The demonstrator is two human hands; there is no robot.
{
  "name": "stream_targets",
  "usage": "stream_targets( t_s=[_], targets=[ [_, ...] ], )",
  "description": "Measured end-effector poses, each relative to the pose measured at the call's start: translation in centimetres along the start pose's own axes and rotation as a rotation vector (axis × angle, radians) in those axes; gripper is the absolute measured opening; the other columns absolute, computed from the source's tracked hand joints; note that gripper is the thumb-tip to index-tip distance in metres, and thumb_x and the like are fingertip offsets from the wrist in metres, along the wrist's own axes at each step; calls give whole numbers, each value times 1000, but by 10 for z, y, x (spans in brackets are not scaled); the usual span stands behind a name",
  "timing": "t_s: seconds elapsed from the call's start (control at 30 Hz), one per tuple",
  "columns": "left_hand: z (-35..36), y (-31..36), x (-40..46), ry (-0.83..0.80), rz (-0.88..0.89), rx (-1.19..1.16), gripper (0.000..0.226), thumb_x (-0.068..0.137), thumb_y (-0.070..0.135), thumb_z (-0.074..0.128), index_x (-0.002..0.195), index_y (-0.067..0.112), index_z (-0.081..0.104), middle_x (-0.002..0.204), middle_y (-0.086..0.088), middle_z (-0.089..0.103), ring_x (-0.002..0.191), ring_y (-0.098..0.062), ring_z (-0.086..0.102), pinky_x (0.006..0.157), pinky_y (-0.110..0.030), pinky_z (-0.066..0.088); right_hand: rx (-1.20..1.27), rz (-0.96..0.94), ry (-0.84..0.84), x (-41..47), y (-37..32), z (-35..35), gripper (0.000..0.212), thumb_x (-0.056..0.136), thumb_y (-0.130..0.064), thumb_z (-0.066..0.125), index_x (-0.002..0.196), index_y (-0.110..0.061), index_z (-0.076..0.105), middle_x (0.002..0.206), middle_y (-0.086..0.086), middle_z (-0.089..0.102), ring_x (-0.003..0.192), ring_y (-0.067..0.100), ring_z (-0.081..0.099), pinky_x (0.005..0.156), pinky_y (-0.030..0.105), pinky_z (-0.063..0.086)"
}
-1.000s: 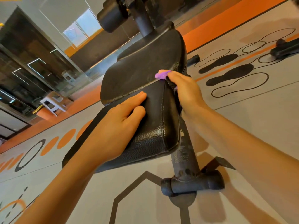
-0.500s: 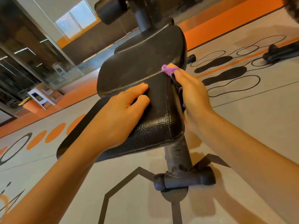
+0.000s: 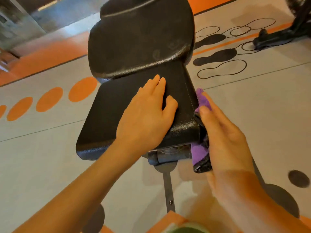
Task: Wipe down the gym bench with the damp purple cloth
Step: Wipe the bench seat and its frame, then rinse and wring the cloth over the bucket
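Observation:
A black padded gym bench (image 3: 109, 106) fills the middle of the view, with its seat pad near me and its wider back pad (image 3: 139, 39) beyond. My left hand (image 3: 146, 113) lies flat on top of the seat pad, fingers spread. My right hand (image 3: 223, 137) presses the purple cloth (image 3: 201, 151) against the seat pad's right side wall. The cloth shows above my fingertips and below the pad's lower edge; the rest is hidden under my palm.
The bench's black foot bar (image 3: 168, 157) sits just under the seat's near end. The grey floor has orange dots (image 3: 82, 89) at left and footprint outlines (image 3: 217, 56) at right. Another machine's black base (image 3: 276, 39) stands at far right.
My right hand and the cloth have slid along the seat's right side toward me, from the gap between the pads to the near corner. My view has tilted downward. My left hand stays on the seat.

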State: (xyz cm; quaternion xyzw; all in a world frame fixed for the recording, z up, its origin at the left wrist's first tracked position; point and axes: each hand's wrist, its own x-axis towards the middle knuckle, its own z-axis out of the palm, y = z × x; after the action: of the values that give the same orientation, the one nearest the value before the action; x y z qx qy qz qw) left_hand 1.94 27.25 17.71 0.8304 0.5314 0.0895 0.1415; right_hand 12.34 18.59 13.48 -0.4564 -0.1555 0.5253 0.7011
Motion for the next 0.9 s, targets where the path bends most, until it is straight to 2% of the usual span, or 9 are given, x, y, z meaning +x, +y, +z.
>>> stream_targets(
  t_s=[0.17,0.27,0.4,0.47,0.57,0.67,0.73,0.8,0.9],
  targets=[
    [-3,3,-5,48,5,5,59,97,43,26,151,22,34,161,3,28,149,-13,23,118,-27,17,-266,7,145,-23,-16,13,42,94,-23,54,134,-34,53,124,-9,64,91,5,69,68,12,55],
    [-5,5,-5,14,1,-14,53,101,37,32,151,19,33,161,0,27,150,-17,22,121,-31,15,-433,48,192,-33,-26,23,46,95,-25,54,139,-34,46,130,-11,59,110,4,61,84,14,53],
    [-4,18,-24,-131,-26,23,56,105,39,27,156,21,12,165,0,4,153,-17,1,119,-29,-4,-583,170,237,-39,-43,34,42,95,-27,54,136,-31,48,100,-19,62,87,8,63,79,24,55],
    [-9,23,-39,-166,-8,-42,57,104,39,27,156,18,15,165,-3,6,153,-21,2,117,-30,-6,-606,238,257,-42,-54,37,29,95,-24,56,124,-30,56,89,-15,63,80,11,63,77,30,55],
    [-20,26,-60,-271,12,-96,61,103,39,35,156,18,14,165,-3,4,153,-23,-1,117,-33,-7,-653,334,302,-54,-69,38,24,95,-20,57,118,-26,61,110,3,68,91,16,63,78,21,53],
    [-28,32,-87,-371,70,-261,63,101,54,17,154,23,7,164,4,-2,151,-14,-6,121,-31,0,-657,419,373,-75,-78,39,38,94,-16,58,132,-20,55,121,5,64,104,21,62,79,23,54],
    [-37,37,-108,-432,8,-536,68,96,64,13,153,27,13,163,9,4,152,-10,2,120,-22,8,-611,478,390,-91,-77,41,38,93,-14,59,130,-20,55,122,6,63,108,27,62,92,40,54],
    [-43,40,-124,-478,-39,-598,54,102,49,24,151,28,28,162,8,19,149,-8,17,118,-18,16,-508,541,408,-106,-72,42,31,90,-14,63,121,-17,59,118,12,65,106,33,63,96,49,51],
    [-43,47,-136,-625,-302,-809,24,103,40,35,124,37,48,130,11,54,111,6,53,91,1,37,-257,558,461,-126,-66,41,49,75,-18,62,119,3,59,103,27,64,99,42,61,91,47,54]
  ],
)
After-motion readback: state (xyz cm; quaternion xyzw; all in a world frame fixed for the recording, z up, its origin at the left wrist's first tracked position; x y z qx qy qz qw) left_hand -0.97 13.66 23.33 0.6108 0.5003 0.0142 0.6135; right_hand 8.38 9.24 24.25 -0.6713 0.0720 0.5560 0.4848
